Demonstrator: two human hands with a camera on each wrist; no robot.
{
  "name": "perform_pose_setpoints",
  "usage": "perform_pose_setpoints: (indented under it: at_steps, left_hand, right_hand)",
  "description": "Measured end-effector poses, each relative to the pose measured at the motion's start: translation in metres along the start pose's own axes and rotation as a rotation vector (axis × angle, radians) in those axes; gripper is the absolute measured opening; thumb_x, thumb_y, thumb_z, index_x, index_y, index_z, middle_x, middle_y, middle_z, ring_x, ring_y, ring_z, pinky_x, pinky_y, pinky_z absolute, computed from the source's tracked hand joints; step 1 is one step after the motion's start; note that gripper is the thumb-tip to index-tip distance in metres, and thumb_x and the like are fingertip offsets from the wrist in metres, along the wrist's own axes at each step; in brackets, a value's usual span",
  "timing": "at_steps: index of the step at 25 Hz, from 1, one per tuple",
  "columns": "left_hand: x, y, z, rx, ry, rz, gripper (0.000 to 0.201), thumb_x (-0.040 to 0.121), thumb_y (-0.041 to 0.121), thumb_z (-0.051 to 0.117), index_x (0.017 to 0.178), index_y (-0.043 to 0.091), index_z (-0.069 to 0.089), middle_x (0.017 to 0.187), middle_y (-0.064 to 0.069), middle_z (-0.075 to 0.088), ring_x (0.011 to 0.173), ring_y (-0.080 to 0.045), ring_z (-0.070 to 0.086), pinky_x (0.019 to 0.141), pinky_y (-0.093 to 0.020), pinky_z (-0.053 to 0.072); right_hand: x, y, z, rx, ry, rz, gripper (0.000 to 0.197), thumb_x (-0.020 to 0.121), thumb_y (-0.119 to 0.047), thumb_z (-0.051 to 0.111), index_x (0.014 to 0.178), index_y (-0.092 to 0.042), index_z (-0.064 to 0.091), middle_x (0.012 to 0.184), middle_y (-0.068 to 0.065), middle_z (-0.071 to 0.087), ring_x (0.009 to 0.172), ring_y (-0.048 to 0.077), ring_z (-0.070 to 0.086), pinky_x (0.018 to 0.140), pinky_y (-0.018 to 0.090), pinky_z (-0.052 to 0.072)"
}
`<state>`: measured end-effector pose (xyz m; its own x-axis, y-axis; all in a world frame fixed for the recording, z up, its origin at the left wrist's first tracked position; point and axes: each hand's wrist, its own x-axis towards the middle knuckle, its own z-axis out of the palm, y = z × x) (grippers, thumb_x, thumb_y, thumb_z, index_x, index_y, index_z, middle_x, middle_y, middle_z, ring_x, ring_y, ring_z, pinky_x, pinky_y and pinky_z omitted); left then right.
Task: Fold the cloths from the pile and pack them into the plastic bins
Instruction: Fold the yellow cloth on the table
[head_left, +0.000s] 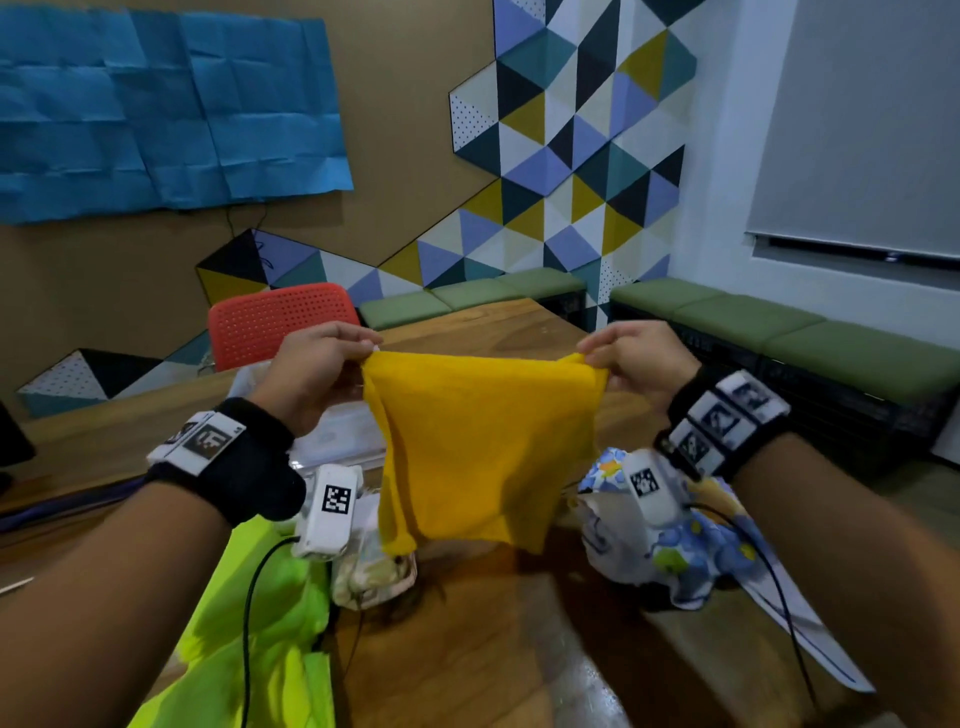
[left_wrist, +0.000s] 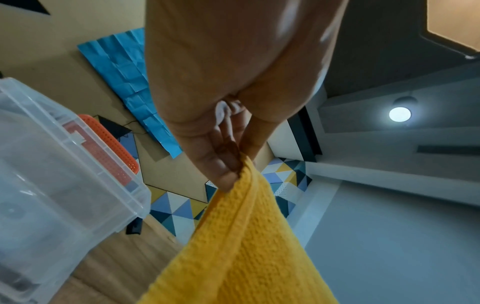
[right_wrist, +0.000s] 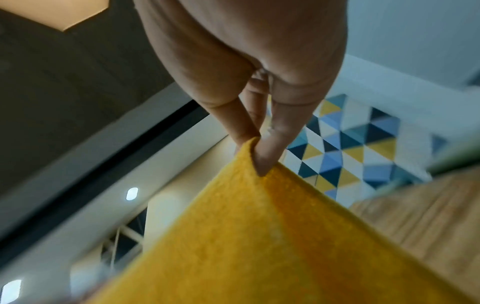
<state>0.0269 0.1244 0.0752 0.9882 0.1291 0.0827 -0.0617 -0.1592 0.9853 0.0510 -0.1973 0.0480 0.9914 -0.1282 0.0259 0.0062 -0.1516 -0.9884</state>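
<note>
Yellow cloth held up by two corners, ready to fold.

Your left hand (head_left: 317, 364) and right hand (head_left: 636, 358) each pinch a top corner of the yellow cloth (head_left: 478, 447), hanging above the wooden table (head_left: 467, 649). Next, probably bring the corners together evenly. The clear plastic bin (left_wrist: 64, 185) sits mostly hidden behind the cloth; its contents are unclear.

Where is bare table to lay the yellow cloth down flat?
Bare wood shows on the table between the green cloth and the floral cloth, under the hanging yellow cloth. More lies far, past the hands. Left is crowded by the plastic bin.
</note>
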Motion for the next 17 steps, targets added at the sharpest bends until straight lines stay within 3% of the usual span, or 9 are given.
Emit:
perform_pose_setpoints:
  at_steps: [2,5,6,8,10,11,14,16,17]
  left_hand:
    - [0.003,0.009,-0.005,-0.071,-0.056,-0.018,0.019,0.097,0.004,0.057,0.11,0.008,0.07,0.106,-0.012,0.069,0.097,-0.025,0.066,0.078,-0.034,0.057]
    - [0.008,0.023,-0.013,-0.135,-0.102,-0.015,0.031,0.091,0.0,0.062,0.118,0.013,0.068,0.119,-0.009,0.068,0.109,-0.026,0.066,0.088,-0.036,0.056]
    - [0.009,0.026,-0.014,-0.133,-0.092,-0.007,0.032,0.091,0.0,0.062,0.119,0.014,0.067,0.119,-0.008,0.068,0.109,-0.025,0.066,0.088,-0.036,0.055]
    - [0.01,0.027,-0.017,-0.115,-0.071,0.001,0.029,0.091,0.001,0.063,0.116,0.016,0.069,0.116,-0.007,0.068,0.107,-0.024,0.067,0.086,-0.034,0.056]
    - [0.011,0.022,-0.017,-0.094,-0.053,0.003,0.028,0.091,0.001,0.065,0.113,0.015,0.071,0.117,-0.009,0.069,0.108,-0.025,0.066,0.086,-0.034,0.056]
    - [0.013,0.019,-0.018,-0.085,-0.038,0.007,0.027,0.09,0.001,0.065,0.113,0.014,0.071,0.118,-0.01,0.068,0.109,-0.026,0.065,0.086,-0.034,0.055]
    - [0.013,0.012,-0.022,-0.084,-0.014,0.005,0.026,0.09,0.0,0.065,0.114,0.009,0.071,0.117,-0.01,0.069,0.108,-0.025,0.065,0.081,-0.031,0.055]
    - [0.014,0.011,-0.023,-0.104,0.002,-0.003,0.024,0.09,0.0,0.065,0.112,0.009,0.072,0.114,-0.01,0.07,0.107,-0.025,0.066,0.079,-0.03,0.056]
    - [0.015,0.011,-0.025,-0.11,0.012,-0.008,0.024,0.09,0.0,0.065,0.111,0.009,0.072,0.113,-0.01,0.07,0.106,-0.025,0.067,0.079,-0.03,0.056]
  right_hand:
    - [0.008,-0.022,-0.009,0.192,-0.141,0.046,0.031,0.091,0.007,0.058,0.117,-0.007,0.065,0.112,0.016,0.066,0.093,0.023,0.063,0.082,0.035,0.058]
    - [0.021,-0.045,-0.017,0.323,-0.264,0.094,0.042,0.088,0.01,0.06,0.122,-0.014,0.062,0.122,0.015,0.062,0.111,0.026,0.063,0.08,0.034,0.061]
    - [0.025,-0.046,-0.015,0.222,-0.273,0.116,0.04,0.088,0.01,0.06,0.121,-0.014,0.061,0.121,0.014,0.063,0.108,0.026,0.065,0.078,0.037,0.062]
    - [0.028,-0.037,-0.007,-0.009,-0.294,0.192,0.032,0.093,0.009,0.056,0.116,-0.013,0.06,0.106,0.013,0.066,0.088,0.023,0.069,0.066,0.036,0.062]
    - [0.03,-0.025,0.001,-0.081,-0.318,0.251,0.025,0.098,0.005,0.051,0.114,-0.012,0.059,0.094,0.01,0.066,0.071,0.019,0.068,0.057,0.031,0.06]
    - [0.031,-0.022,0.003,-0.08,-0.33,0.269,0.022,0.1,0.001,0.049,0.114,-0.013,0.06,0.093,0.009,0.065,0.069,0.018,0.066,0.057,0.03,0.059]
    - [0.032,-0.023,0.003,0.006,-0.432,0.323,0.022,0.103,-0.013,0.045,0.111,-0.019,0.065,0.096,0.008,0.068,0.085,0.024,0.068,0.081,0.042,0.056]
    - [0.032,-0.026,0.003,0.073,-0.531,0.292,0.032,0.099,-0.008,0.05,0.124,-0.024,0.062,0.105,0.01,0.07,0.094,0.028,0.069,0.092,0.049,0.053]
    - [0.031,-0.029,0.004,0.064,-0.566,0.263,0.044,0.096,-0.001,0.053,0.13,-0.027,0.059,0.11,0.011,0.068,0.094,0.028,0.069,0.09,0.047,0.054]
